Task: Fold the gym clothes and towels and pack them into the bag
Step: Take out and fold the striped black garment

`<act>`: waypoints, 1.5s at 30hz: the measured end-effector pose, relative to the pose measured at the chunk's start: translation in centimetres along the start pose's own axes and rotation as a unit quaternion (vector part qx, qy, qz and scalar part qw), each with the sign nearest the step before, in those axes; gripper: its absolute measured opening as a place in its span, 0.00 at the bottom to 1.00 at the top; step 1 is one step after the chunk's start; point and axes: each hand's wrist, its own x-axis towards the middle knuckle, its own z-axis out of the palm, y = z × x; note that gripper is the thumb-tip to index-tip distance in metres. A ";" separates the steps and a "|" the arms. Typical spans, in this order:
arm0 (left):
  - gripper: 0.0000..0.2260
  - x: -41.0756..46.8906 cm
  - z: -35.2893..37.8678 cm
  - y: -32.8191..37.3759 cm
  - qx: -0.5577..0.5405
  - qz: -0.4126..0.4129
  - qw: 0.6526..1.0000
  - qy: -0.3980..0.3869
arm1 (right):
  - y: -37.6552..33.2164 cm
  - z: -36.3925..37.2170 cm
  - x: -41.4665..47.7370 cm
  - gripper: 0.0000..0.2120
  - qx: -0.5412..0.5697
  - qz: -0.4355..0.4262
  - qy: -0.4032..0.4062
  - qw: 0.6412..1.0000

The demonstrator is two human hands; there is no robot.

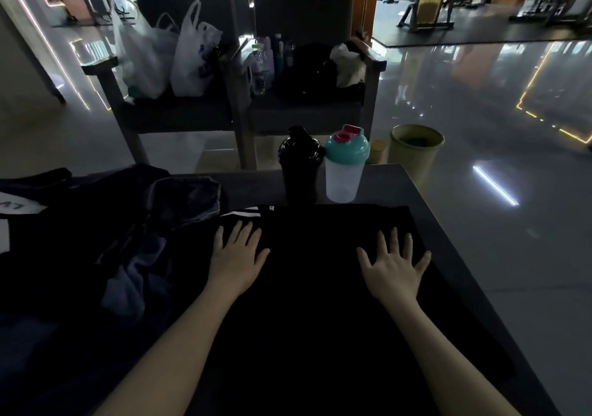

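Across the desk's [382, 188] right half, a black garment [314, 287] lies spread flat. Its far hem reaches just short of a black bottle [301, 165] and a clear bottle [344, 172] with a teal lid, which stand side by side near the far edge. You lay both palms flat on the cloth, fingers straight and spread, gripping nothing: your left hand [238, 255] by the white stripes, your right hand [395, 266] near the garment's right edge. A heap of dark clothes [128, 255] covers the desk's left side.
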 end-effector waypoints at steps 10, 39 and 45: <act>0.30 -4.8 -0.4 1.1 -0.059 -0.059 0.992 -0.090 | 2.7 -1.4 -2.2 0.34 -0.012 0.040 -0.045 0.998; 0.13 -26.3 -2.3 9.7 -0.346 -0.134 0.927 -0.059 | 12.5 -4.1 -22.1 0.25 0.092 0.013 -0.047 0.995; 0.12 -25.1 -6.0 7.1 -0.702 -0.208 0.681 -0.017 | 13.3 -3.9 -22.2 0.24 0.059 -0.010 -0.050 0.997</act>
